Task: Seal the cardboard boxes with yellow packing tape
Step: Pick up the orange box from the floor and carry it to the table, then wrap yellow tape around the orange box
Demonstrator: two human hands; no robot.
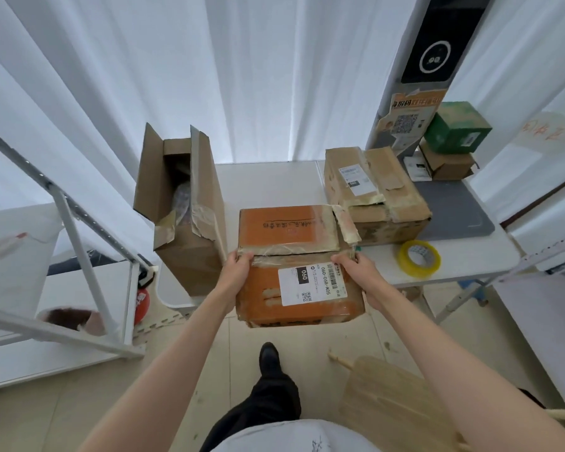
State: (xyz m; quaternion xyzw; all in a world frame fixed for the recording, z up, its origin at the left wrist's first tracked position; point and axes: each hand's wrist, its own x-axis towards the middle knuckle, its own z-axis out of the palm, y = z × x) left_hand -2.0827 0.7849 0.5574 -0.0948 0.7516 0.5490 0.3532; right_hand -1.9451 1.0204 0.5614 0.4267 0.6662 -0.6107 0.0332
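Note:
An orange cardboard box (287, 230) with a white shipping label and old tape strips sits at the front edge of the white table (268, 181), overhanging it. My left hand (238, 264) grips its left side at the flap seam. My right hand (356, 264) grips the right side at the same seam. A roll of yellow packing tape (419, 257) lies flat on the table to the right of the box. A tall brown box (183, 243) stands open at the left. A brown box (372, 197) with torn tape sits behind on the right.
A grey mat (454, 210) lies at the table's right end, with a green box (457, 128) stacked on a small brown box (447, 164). A white metal rack (79, 223) stands at the left. A wooden chair (395, 402) is near my right arm. White curtains hang behind.

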